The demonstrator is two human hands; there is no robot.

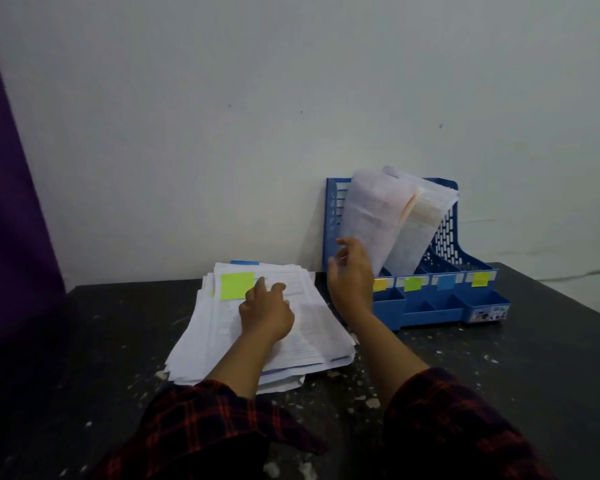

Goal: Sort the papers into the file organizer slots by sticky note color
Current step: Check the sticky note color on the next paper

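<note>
Papers lie in a big pile on the dark table, with a green sticky note on the top sheet. The left hand rests on the pile, fingers loose and spread, holding nothing. The right hand is up by the blue file organizer, blurry, with fingers open near some sheets that stand in the left slots. I cannot tell if it touches them. Small colored notes mark the front of the slots: orange, green, blue and yellow
</note>
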